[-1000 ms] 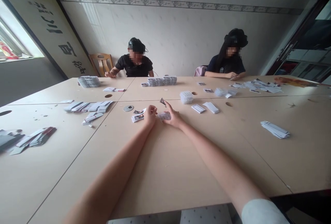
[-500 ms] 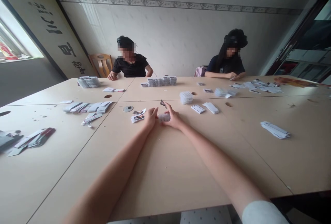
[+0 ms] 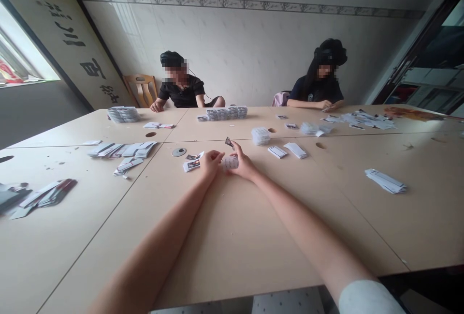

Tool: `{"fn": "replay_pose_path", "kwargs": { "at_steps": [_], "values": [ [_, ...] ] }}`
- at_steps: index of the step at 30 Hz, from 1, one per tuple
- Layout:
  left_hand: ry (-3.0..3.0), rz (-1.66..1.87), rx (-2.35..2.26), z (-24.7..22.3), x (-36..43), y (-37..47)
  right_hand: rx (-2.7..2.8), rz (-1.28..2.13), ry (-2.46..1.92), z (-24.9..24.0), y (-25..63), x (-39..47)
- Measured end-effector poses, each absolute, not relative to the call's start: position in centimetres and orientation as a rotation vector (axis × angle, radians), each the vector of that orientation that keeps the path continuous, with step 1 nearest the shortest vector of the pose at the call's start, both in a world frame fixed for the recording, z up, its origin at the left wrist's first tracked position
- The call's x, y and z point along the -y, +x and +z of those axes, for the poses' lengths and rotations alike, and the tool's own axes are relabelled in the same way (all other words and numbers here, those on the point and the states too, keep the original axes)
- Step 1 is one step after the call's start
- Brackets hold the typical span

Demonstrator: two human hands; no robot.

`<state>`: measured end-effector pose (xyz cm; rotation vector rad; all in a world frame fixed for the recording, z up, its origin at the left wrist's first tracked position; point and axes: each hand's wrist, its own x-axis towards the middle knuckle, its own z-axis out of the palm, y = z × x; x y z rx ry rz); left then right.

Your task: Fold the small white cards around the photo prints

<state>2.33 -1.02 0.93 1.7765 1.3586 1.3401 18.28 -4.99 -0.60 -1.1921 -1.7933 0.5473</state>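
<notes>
Desk (image 3: 253, 236): pale beige wood-tone, plain.
Small packet (image 3: 230, 162) between left hand (image 3: 210, 163) and right hand (image 3: 245, 165): white, faint dotted pattern.
Cards (image 3: 192, 164) beside left hand: white border, dark and red print.
Disc (image 3: 179, 152): silver-grey.
Fanned card row (image 3: 123, 150): white and grey.
Card heap (image 3: 43, 196) at left edge: grey, white, dark red.
Framed card (image 3: 277, 152): white, black outline.
Card stacks (image 3: 226, 112) at far side: grey-white.
Wall border (image 3: 253, 6): grey floral band on off-white.
Chair (image 3: 142, 87): light brown wood.
</notes>
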Motion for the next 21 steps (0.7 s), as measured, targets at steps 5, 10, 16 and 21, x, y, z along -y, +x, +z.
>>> {"fn": "replay_pose_path", "kwargs": {
  "at_steps": [5,10,16,21],
  "values": [
    [1.751,1.359,-1.342,0.80,0.94,2.39,1.773,0.439,-1.129,-0.86,18.21,4.88],
    [1.833,1.228,-1.287,0.74,1.02,2.38,1.803,0.449,-1.093,-0.79,18.07,4.95],
    [1.714,1.278,-1.234,1.03,1.47,2.44,1.651,0.304,-1.074,-0.42,18.17,5.02],
    [1.714,1.265,-1.164,0.53,1.61,2.94,1.394,0.361,-1.128,-0.77,18.70,4.25]
  ]
}}
